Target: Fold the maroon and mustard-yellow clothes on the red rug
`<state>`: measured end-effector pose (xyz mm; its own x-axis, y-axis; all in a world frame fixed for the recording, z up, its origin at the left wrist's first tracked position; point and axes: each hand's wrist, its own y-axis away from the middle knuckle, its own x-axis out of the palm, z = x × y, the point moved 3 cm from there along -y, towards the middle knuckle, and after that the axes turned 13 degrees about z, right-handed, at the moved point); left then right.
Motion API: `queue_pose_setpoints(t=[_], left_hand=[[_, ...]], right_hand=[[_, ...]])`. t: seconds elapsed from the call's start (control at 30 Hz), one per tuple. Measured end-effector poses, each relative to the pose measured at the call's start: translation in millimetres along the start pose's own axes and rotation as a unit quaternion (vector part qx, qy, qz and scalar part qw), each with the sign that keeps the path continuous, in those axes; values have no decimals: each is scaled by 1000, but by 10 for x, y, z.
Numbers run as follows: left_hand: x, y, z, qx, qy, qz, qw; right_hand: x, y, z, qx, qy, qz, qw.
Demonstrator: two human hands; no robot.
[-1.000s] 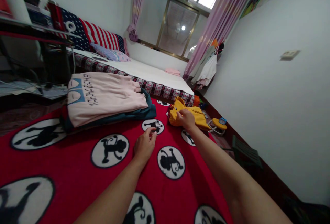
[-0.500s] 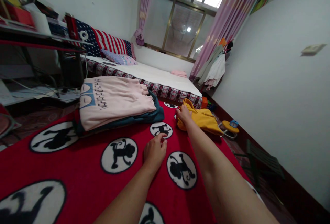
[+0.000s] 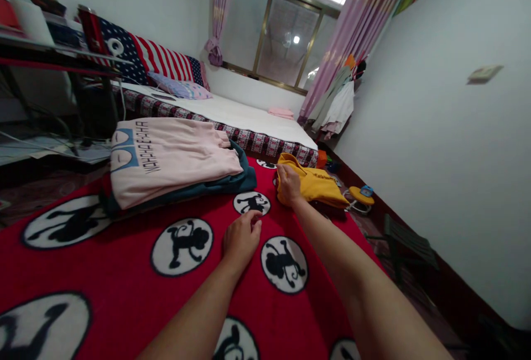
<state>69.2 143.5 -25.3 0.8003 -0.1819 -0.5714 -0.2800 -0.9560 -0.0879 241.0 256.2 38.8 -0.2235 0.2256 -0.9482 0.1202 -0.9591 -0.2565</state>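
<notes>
A folded yellow sweatshirt lies on a red blanket printed with black monkeys in white circles. My right hand is at the sweatshirt's left end, its fingers curled onto the cloth. Over the blanket to the left of it, my left hand holds nothing; its fingers are loosely bent, with the thumb apart. A stack of folded clothes lies further left, a pale pink sweatshirt with dark lettering on top and a dark teal garment beneath.
Behind the blanket stands a bed with a patterned side and a pillow. A cluttered desk is at the left. On the right are a yellow stool, a dark folding chair and hanging clothes.
The view has shifted slightly, so most things appear further left. My right hand's fingers have curled more onto the yellow sweatshirt. My left hand keeps about the same place on the blanket.
</notes>
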Motion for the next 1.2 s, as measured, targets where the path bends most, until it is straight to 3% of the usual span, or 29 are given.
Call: queue_pose_setpoints(t=[0.1,0.17,0.3,0.43,0.63,0.7,0.8,0.9,1.1,1.2], left_hand=[[-5,7,-19,2,-13,6,1000],[-8,9,-30,1,-26,11,1000],[-4,4,-32,1,-44,17,999],[9,-5,-15,7,-50,21,998],[12,-2,-18,20,-64,21,998],[10,-2,-24,20,-71,24,997],[1,-8,-23,22,-67,24,997],[-14,-22,12,23,-37,20,999],[-60,-40,125,82,46,2,996],[-58,-9,118,115,37,19,992]], right_hand=[[12,408,43,-57,24,-51,997],[71,603,11,-84,69,-39,993],[113,587,-152,19,71,2,997],[115,339,-129,102,48,-66,991],[489,247,115,55,125,43,990],[546,295,187,24,126,65,990],[590,421,314,-44,108,146,982],[595,624,426,-53,84,204,974],[523,1146,656,2,47,199,979],[468,1405,785,23,34,180,983]])
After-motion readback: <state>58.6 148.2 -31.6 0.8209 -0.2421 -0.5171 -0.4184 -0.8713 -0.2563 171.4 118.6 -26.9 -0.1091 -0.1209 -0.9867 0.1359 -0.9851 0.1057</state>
